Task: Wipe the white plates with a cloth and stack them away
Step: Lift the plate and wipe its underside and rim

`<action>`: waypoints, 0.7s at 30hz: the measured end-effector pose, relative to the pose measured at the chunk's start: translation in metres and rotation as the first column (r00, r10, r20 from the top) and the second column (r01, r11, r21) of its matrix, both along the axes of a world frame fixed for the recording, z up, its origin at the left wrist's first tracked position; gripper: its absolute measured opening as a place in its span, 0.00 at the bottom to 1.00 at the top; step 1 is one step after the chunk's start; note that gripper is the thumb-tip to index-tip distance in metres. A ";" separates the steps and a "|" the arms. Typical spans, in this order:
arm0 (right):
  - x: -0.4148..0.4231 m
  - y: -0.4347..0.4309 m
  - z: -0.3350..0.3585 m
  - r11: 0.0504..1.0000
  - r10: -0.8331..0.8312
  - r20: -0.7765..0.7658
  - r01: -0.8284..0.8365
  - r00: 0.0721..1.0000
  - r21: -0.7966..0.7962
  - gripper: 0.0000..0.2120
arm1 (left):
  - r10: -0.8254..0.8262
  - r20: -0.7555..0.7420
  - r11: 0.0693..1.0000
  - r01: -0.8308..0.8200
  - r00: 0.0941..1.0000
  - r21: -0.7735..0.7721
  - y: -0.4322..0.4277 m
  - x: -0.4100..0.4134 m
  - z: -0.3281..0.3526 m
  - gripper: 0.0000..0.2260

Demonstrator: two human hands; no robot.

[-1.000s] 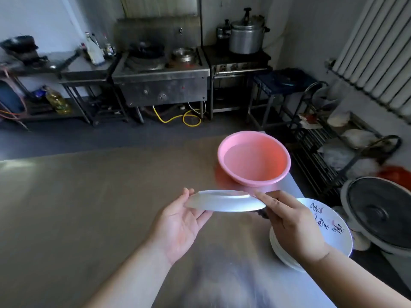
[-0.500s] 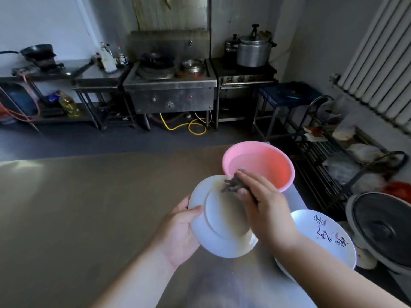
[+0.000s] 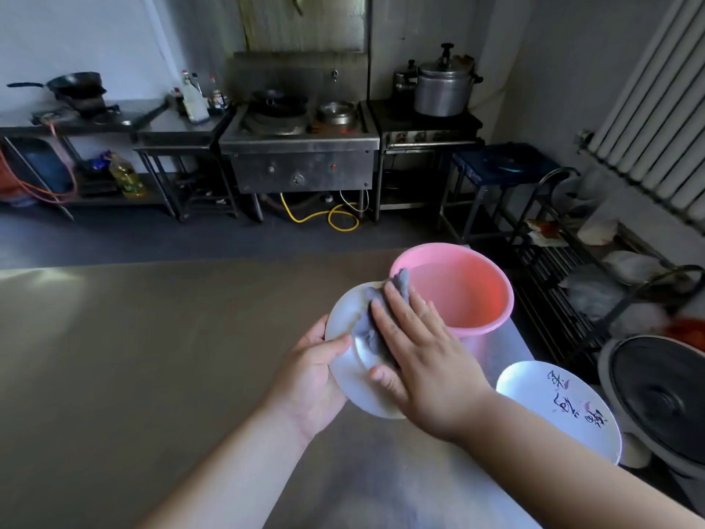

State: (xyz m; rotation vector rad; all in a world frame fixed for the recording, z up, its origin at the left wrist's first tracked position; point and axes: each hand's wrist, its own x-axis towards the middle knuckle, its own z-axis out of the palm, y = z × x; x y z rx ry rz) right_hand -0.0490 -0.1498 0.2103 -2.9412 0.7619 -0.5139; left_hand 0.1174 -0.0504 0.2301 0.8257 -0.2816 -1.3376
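Right hand [image 3: 416, 360] has flattened out since a moment ago, straight fingers pressing the grey cloth [image 3: 367, 326] onto the middle of the white plate [image 3: 345, 309]. Left hand [image 3: 309, 379] has its grip clamped on the 9 o'clock rim, probably bracing the plate against the wipe. It's tilted above the tabletop [image 3: 152, 357], with the pink basin [image 3: 496, 276] at 1 o'clock.

A pink bowl [image 3: 457, 295] sits on the table [image 3: 133, 357]. Far back stand a stove [image 3: 301, 162] and a big silver pot [image 3: 442, 89].

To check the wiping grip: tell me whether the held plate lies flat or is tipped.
Tipped: the plate faces the camera, its rim gripped by the left hand, the right hand pressing the cloth on it.
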 end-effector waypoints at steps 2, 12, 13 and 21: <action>0.006 -0.004 0.008 1.000 -0.014 -0.007 0.013 1.000 -0.011 0.42 | -0.006 0.002 1.000 0.006 1.000 -0.029 0.000 0.002 0.004 0.21; -0.001 -0.009 0.008 0.999 -0.039 0.054 0.041 0.998 -0.023 0.42 | -0.024 0.031 0.996 0.026 0.999 -0.080 0.005 0.011 0.005 0.24; 0.001 -0.008 0.009 0.998 -0.049 0.073 0.051 0.996 -0.022 0.42 | -0.022 0.034 0.995 0.025 0.999 -0.098 0.005 0.013 0.006 0.23; 0.001 0.017 -0.006 1.000 -0.003 0.202 0.005 0.979 -0.009 0.38 | 0.024 0.038 0.995 -0.020 0.999 -0.096 0.007 0.028 0.009 0.22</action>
